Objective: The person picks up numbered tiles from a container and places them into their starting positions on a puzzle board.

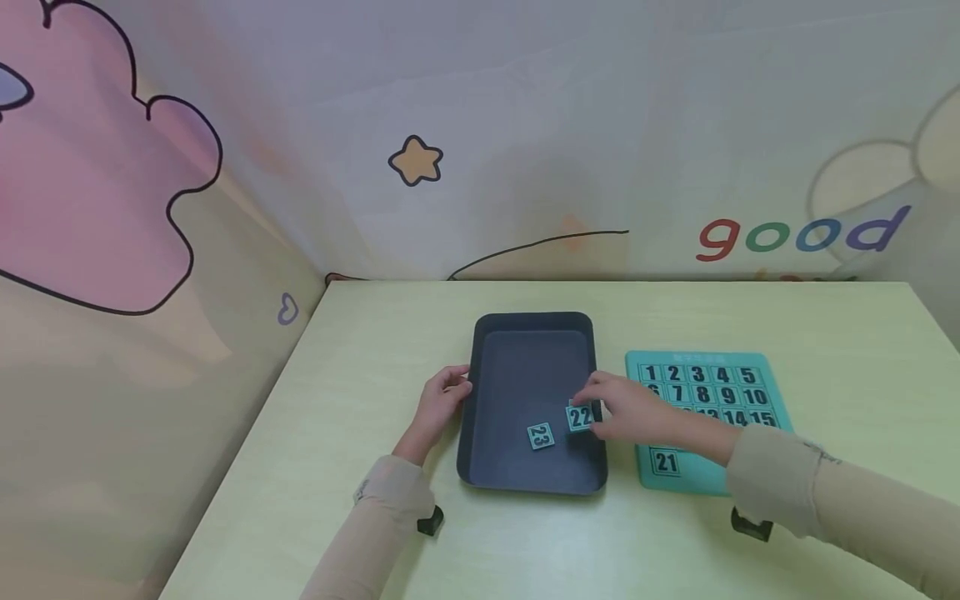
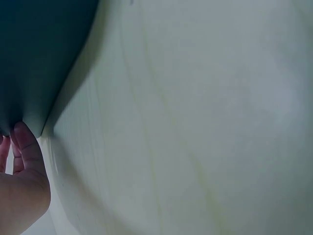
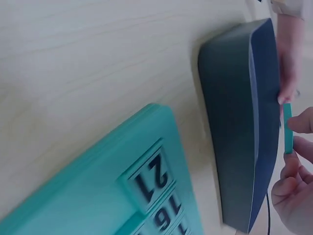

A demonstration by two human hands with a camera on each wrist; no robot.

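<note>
A dark blue-grey tray (image 1: pixel 536 354) lies on the table, and a turquoise number tile marked 23 (image 1: pixel 541 436) rests turned sideways in it. My left hand (image 1: pixel 441 402) is at the tray's left rim, fingertips against it; in the left wrist view the thumb (image 2: pixel 27 147) touches the outer wall. Over the tray's right side, my right hand (image 1: pixel 626 407) pinches the tile marked 22 (image 1: pixel 579 417). That tile (image 3: pixel 288 128) shows edge-on between the fingertips in the right wrist view. Right of the tray lies a turquoise number board (image 1: pixel 693 479), partly covered by my right hand and forearm.
Numbered tiles fill the board's upper rows, with the 21 tile (image 1: pixel 665 462) at the left of the lowest row. Behind the pale table (image 1: pixel 390 333) stands a printed backdrop (image 1: pixel 525 150). A narrow strip of table separates tray and board.
</note>
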